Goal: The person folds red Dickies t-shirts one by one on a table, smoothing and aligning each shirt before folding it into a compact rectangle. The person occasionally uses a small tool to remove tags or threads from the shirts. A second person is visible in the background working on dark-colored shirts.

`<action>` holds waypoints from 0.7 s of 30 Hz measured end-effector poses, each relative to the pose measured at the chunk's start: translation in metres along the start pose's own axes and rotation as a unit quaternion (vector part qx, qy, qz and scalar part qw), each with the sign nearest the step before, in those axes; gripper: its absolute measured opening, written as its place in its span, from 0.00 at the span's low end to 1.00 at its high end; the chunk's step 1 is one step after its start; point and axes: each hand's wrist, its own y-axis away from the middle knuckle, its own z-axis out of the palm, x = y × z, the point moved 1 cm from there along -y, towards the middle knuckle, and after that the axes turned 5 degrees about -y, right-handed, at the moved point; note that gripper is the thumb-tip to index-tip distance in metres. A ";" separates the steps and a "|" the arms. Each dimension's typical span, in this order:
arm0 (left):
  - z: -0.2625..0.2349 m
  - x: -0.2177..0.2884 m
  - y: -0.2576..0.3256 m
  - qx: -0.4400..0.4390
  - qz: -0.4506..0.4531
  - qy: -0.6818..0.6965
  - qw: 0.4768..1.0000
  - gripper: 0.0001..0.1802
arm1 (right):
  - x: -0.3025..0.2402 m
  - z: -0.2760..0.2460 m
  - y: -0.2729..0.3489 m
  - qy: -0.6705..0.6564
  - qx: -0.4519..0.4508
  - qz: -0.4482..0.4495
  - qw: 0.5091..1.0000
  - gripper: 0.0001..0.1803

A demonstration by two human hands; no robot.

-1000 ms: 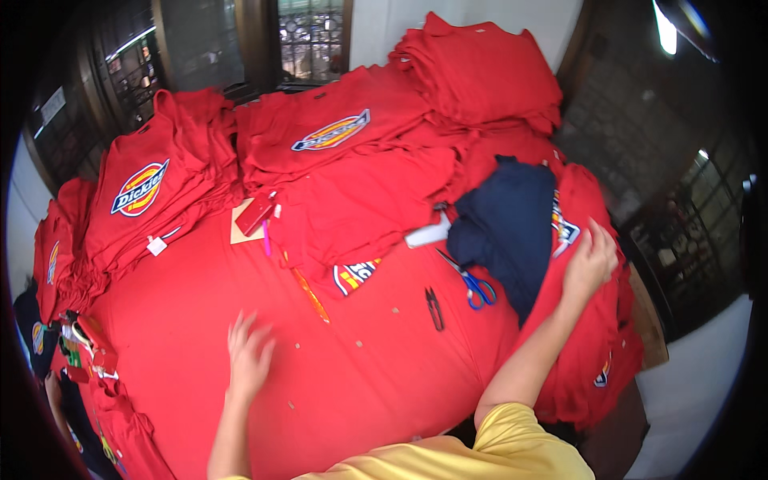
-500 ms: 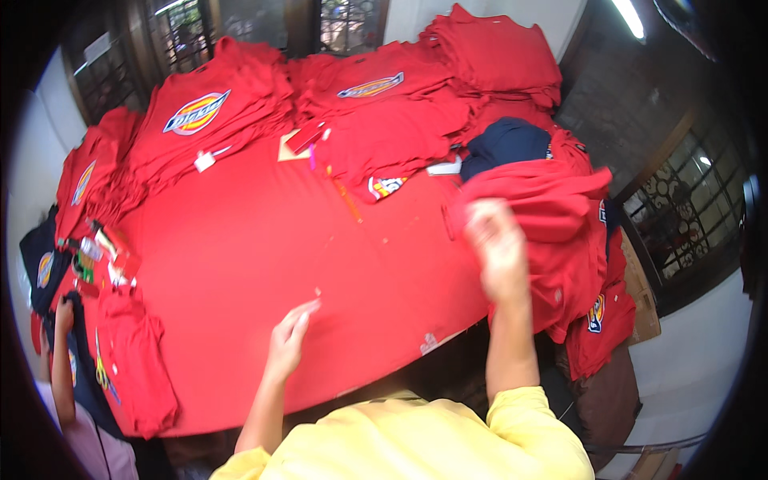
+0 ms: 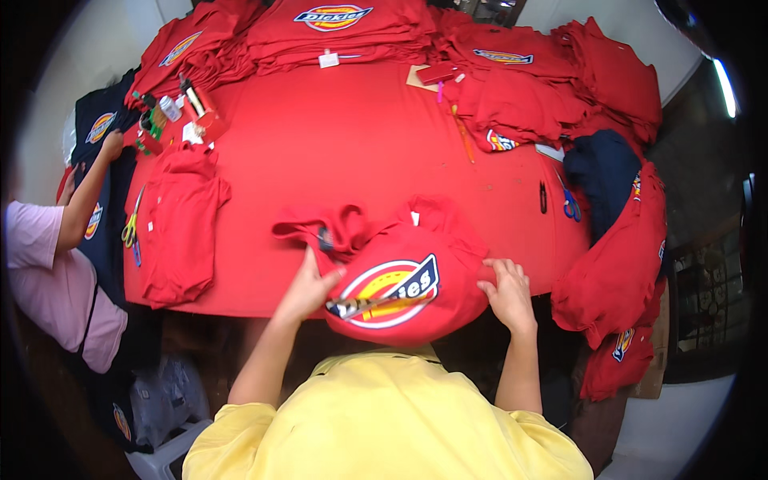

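A crumpled red T-shirt (image 3: 460,240) with a large oval print lies bunched at the near table edge in front of me. My left hand (image 3: 304,292) grips its left side, thumb on the cloth near the print and fingertips partly hidden by folds. At its right side, my right hand (image 3: 512,298) is open, with thumb and fingers apart at the edge of the shirt. A small dark patch shows in the folds above my left hand.
Stacks of red shirts (image 3: 344,40) line the far side. At right hang red shirts and a navy garment (image 3: 600,176), near blue scissors (image 3: 570,206). Left are a folded red shirt (image 3: 182,232), yellow-handled scissors (image 3: 130,228), bottles (image 3: 170,108) and a co-worker (image 3: 64,256) handling navy shirts.
The red T-shirt has come from the right-hand pile to the front of me. My right hand has moved left and down, and my left hand now holds the shirt. The view has shifted left.
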 end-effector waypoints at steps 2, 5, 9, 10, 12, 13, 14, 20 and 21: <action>-0.002 -0.030 0.025 -0.045 -0.069 -0.064 0.995 0.40 | -0.014 0.024 -0.006 -0.161 0.047 -0.034 0.985 0.13; 0.005 -0.033 0.045 0.000 -0.017 -0.032 0.999 0.38 | -0.068 0.064 -0.035 -0.181 0.047 -0.169 0.968 0.19; -0.002 -0.016 0.063 -0.091 -0.058 0.003 0.994 0.29 | -0.123 0.135 -0.087 -0.152 -0.032 -0.110 0.982 0.41; -0.009 -0.021 0.070 -0.084 -0.111 0.092 0.986 0.30 | -0.141 0.147 -0.094 -0.175 -0.116 -0.097 0.973 0.38; -0.024 -0.023 0.081 -0.009 -0.105 0.483 0.869 0.33 | -0.175 0.157 -0.082 -0.138 -0.282 -0.147 0.938 0.28; -0.035 -0.026 0.087 0.039 -0.099 0.510 0.853 0.35 | -0.176 0.181 -0.071 -0.261 -0.307 -0.220 0.888 0.21; -0.050 -0.033 0.097 0.091 -0.093 0.540 0.832 0.37 | -0.190 0.185 -0.056 -0.421 -0.383 -0.170 0.805 0.16; -0.173 0.009 0.188 0.381 0.086 0.082 0.917 0.20 | -0.224 0.183 0.011 -0.591 -0.555 -0.161 0.562 0.17; -0.184 0.035 0.204 0.552 0.138 0.111 0.815 0.18 | -0.226 0.175 0.014 -0.608 -0.590 -0.084 0.524 0.17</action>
